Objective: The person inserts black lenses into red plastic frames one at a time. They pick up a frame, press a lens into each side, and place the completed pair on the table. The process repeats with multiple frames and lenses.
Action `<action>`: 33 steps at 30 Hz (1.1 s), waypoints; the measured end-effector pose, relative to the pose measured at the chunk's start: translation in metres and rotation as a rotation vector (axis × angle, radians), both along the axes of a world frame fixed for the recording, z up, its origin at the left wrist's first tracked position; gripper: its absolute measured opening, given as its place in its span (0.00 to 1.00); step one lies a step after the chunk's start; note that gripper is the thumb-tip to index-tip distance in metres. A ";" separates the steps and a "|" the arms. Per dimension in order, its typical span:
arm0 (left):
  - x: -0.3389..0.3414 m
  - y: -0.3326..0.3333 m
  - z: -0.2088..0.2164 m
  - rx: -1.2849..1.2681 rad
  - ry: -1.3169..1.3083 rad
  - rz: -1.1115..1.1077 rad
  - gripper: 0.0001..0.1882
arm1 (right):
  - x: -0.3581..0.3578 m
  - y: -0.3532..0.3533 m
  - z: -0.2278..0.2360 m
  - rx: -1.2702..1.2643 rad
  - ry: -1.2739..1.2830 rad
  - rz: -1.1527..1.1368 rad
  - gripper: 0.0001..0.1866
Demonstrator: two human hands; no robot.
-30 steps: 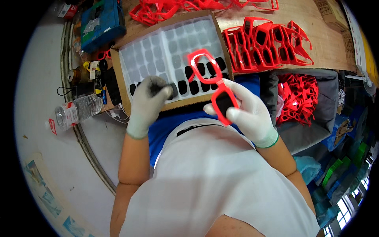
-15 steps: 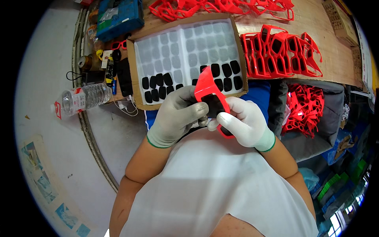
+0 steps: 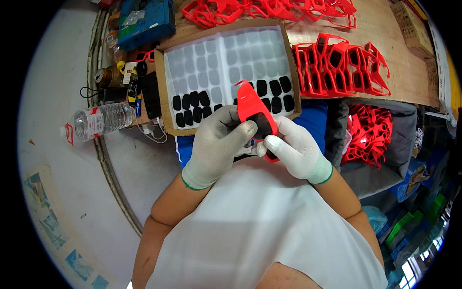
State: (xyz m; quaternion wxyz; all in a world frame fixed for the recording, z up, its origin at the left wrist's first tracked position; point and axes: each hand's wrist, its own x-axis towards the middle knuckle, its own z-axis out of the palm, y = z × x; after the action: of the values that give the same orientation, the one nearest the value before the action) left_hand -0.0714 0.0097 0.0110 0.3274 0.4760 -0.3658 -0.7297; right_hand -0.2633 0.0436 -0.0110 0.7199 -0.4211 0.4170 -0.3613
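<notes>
Between my two gloved hands is a red pair of sunglasses [image 3: 250,103] with dark lenses, tilted, one temple pointing up and away. My left hand [image 3: 216,142], in a greyish glove, grips its left side, the thumb pressed on the upper dark lens [image 3: 263,126]. My right hand [image 3: 296,147], in a whiter glove, pinches the lower right part of the frame, thumb by the bridge; its fingers partly hide the second lens. Just beyond the hands lies a cardboard box [image 3: 160,86] holding rows of black lenses [image 3: 197,114], many of them under a white translucent sheet [image 3: 202,60].
Red sunglasses with lenses [image 3: 332,67] stand in rows right of the box, and red frames [image 3: 269,8] pile behind it. A grey bin [image 3: 406,130] at right holds more red frames [image 3: 368,135]. At left are a plastic bottle [image 3: 103,120] and a blue case [image 3: 147,24].
Both hands still hold the sunglasses, which have turned slightly; the lower lens is more covered. My left hand and wrist have shifted a little lower.
</notes>
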 end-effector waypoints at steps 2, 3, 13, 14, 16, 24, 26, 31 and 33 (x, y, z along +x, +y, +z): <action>0.002 0.001 -0.002 0.024 0.011 -0.010 0.11 | -0.003 -0.001 -0.003 -0.042 0.021 0.041 0.13; 0.003 0.002 -0.004 0.025 0.021 -0.004 0.11 | -0.004 -0.002 -0.002 -0.014 0.016 0.038 0.13; -0.021 0.006 -0.021 -0.090 -0.161 0.097 0.09 | 0.009 0.004 -0.006 0.143 -0.042 -0.183 0.11; -0.023 0.007 -0.022 -0.105 -0.220 0.118 0.09 | 0.010 0.005 -0.006 0.105 0.013 -0.195 0.10; -0.027 0.008 -0.024 -0.182 -0.302 0.128 0.09 | 0.010 0.004 -0.006 -0.044 0.212 -0.194 0.10; -0.017 0.009 -0.024 -0.230 -0.170 0.081 0.10 | 0.005 0.003 -0.006 -0.130 0.241 -0.149 0.10; -0.008 0.007 -0.022 -0.171 -0.111 0.015 0.11 | 0.002 0.002 -0.005 -0.109 0.199 -0.128 0.11; -0.002 0.006 -0.022 -0.170 -0.030 -0.048 0.12 | -0.006 0.001 -0.003 -0.035 0.137 -0.068 0.13; -0.003 0.006 -0.019 -0.159 -0.022 -0.033 0.12 | -0.006 0.001 -0.001 -0.031 0.110 -0.062 0.13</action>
State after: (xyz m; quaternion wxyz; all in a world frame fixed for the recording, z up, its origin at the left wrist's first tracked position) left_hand -0.0742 0.0159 -0.0083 0.3480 0.4503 -0.4342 -0.6982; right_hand -0.2692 0.0444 -0.0124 0.6779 -0.4380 0.4632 -0.3661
